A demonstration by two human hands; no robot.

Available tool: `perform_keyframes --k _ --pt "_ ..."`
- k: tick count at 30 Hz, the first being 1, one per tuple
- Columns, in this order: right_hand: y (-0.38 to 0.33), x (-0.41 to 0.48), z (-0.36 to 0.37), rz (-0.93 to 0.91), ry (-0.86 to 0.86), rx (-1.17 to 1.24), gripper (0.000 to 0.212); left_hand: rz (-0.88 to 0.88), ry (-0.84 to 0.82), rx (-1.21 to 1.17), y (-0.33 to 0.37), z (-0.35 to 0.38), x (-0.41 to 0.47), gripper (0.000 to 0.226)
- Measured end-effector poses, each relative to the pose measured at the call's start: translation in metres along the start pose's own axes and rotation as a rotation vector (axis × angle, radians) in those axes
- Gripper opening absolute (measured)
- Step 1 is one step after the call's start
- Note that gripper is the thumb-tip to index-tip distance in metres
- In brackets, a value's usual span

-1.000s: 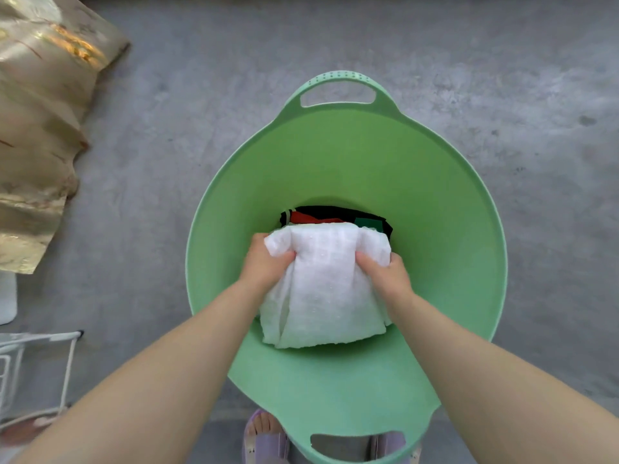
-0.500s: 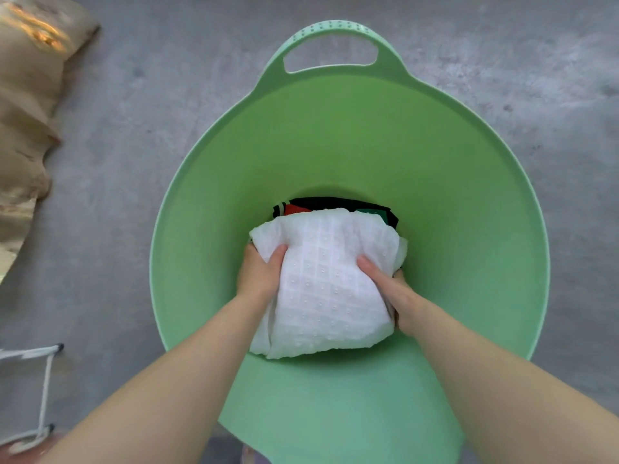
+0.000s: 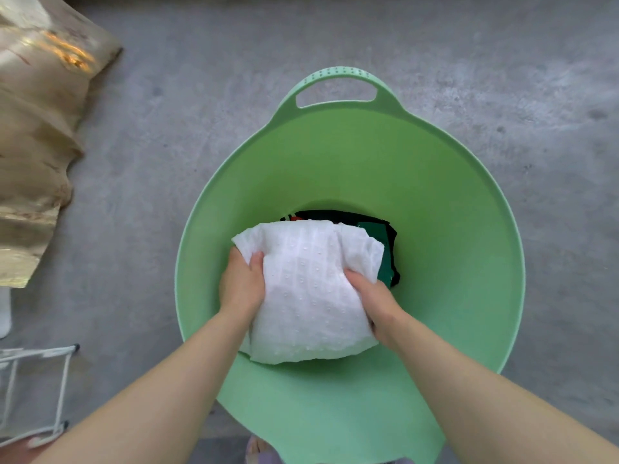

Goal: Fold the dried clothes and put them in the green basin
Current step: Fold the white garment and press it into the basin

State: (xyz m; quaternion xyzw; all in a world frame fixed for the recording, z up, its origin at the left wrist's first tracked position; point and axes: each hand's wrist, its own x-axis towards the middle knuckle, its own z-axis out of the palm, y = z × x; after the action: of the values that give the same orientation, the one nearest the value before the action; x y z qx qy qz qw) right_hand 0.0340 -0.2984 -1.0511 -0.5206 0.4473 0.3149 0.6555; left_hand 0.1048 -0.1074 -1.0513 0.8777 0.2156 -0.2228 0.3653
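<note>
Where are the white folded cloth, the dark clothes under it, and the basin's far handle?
white folded cloth [image 3: 311,296], head view, middle of top face.
dark clothes [image 3: 348,216], head view, exposed black far edge.
green basin handle [image 3: 338,72], head view, dotted top bar.

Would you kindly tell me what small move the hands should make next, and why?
Probably release and withdraw: the folded white cloth seems to rest on the dark clothes inside the green basin, while the left hand and right hand grip its sides.
</note>
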Motion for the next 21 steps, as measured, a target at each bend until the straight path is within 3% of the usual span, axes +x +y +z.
perform_keyframes --k 3,5,7,9,11,13,15,18,21 --pt "0.003 0.021 0.002 -0.038 0.333 -0.405 0.049 -0.04 -0.171 0.117 -0.003 0.01 0.0 0.053" --pt "0.004 0.018 0.003 -0.164 0.45 -0.432 0.064 -0.052 -0.146 0.208 0.001 0.018 -0.009 0.072" --pt "0.012 0.006 0.003 -0.37 0.392 -0.476 0.07 0.111 0.019 0.321 0.007 0.016 -0.025 0.079" --pt "0.02 -0.007 0.002 -0.574 0.299 -0.636 0.077 0.438 0.159 0.418 0.008 0.013 -0.032 0.091" --pt "0.023 -0.015 0.003 -0.669 0.203 -0.867 0.085 0.64 0.029 0.473 0.006 0.013 -0.032 0.093" --pt "0.027 -0.009 0.009 -0.685 0.174 -1.103 0.093 0.577 -0.267 0.528 0.0 0.015 -0.032 0.091" --pt "0.03 0.005 0.016 -0.651 0.208 -1.245 0.097 0.454 -0.432 0.678 -0.011 0.018 -0.028 0.107" --pt "0.035 0.026 0.025 -0.523 0.204 -1.297 0.104 0.322 -0.454 0.89 -0.029 0.03 -0.021 0.128" --pt "0.04 0.046 0.028 -0.463 0.199 -1.34 0.109 0.248 -0.428 1.026 -0.038 0.052 -0.012 0.134"
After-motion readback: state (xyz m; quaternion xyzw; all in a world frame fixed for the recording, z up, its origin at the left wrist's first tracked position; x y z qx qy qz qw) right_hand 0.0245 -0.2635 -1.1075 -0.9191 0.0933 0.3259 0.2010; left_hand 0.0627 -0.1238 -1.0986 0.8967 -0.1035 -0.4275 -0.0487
